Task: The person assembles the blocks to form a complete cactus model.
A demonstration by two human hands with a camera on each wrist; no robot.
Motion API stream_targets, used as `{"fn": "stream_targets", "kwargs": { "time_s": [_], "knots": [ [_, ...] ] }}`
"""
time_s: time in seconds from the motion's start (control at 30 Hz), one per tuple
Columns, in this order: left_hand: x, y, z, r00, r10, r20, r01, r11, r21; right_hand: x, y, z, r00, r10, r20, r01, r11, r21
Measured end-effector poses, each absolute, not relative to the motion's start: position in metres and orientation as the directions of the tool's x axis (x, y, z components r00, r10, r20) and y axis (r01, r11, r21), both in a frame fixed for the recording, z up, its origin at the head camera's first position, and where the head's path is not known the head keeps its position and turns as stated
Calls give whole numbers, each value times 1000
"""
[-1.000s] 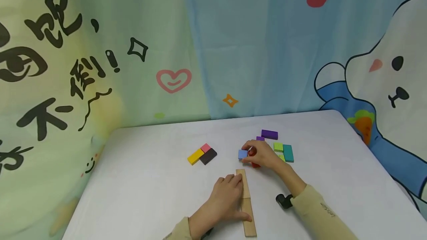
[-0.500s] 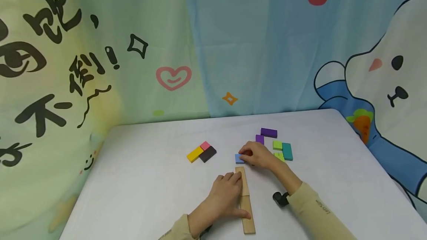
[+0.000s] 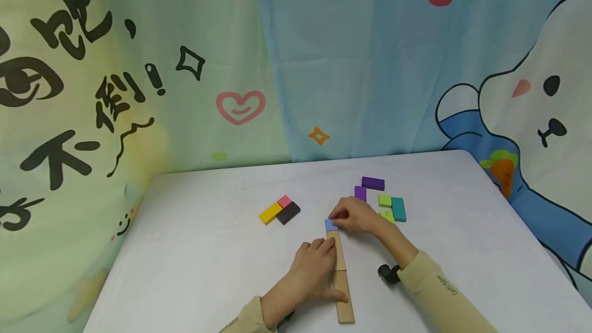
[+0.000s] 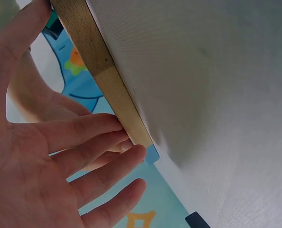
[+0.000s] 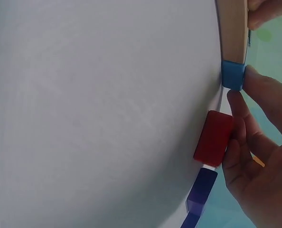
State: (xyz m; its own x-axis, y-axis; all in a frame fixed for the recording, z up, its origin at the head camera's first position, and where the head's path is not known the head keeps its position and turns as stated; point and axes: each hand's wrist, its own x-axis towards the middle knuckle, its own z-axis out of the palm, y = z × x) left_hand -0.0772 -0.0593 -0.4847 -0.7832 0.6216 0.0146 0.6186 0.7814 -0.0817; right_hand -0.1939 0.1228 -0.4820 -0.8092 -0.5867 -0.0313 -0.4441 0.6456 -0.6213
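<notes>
Two light wooden strips lie end to end, an upper strip and a lower strip. My left hand rests along their left side, fingers fairly straight at the upper strip and thumb on the lower one. A small blue block sits against the far end of the upper strip. Thumb and index finger of my right hand pinch that block. In the right wrist view, a red block stands beside the curled fingers; whether they touch it I cannot tell. The head view hides it under the hand.
Two purple blocks lie behind the right hand. Light green blocks and a teal block are to its right. Yellow, pink and dark blocks form a cluster at left. A patterned curtain hangs behind the white table.
My right hand has moved left and slightly nearer, bringing the blue block from beside the red one to the upper strip's far end. The left hand has stayed on the strips.
</notes>
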Motion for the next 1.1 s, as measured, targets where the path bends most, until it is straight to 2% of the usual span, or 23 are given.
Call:
{"fn": "stream_targets", "kwargs": {
  "time_s": [0.13, 0.27, 0.47, 0.6, 0.83, 1.1],
  "knots": [
    [-77, -59, -484, -779, 626, 14, 623, 777, -91, -195, 125, -483, -815, -579, -7, -442, 629, -640],
    [-77, -59, -483, -783, 623, -7, 621, 779, -86, -196, 128, -485, -862, -506, 20, -403, 662, -632],
    [-77, -58, -481, -786, 616, -53, 619, 784, -54, -201, 138, -477, -920, -381, -94, -273, 794, -544],
    [-79, -58, -481, -787, 612, -75, 616, 787, -39, -203, 143, -475, -910, -379, -171, -245, 821, -517],
    [-79, -59, -481, -786, 612, -90, 617, 787, -32, -207, 146, -471, -865, -451, -220, -269, 787, -555],
    [-80, -60, -480, -781, 618, -89, 622, 783, -27, -206, 147, -470, -876, -446, -181, -259, 754, -604]
  ]
}}
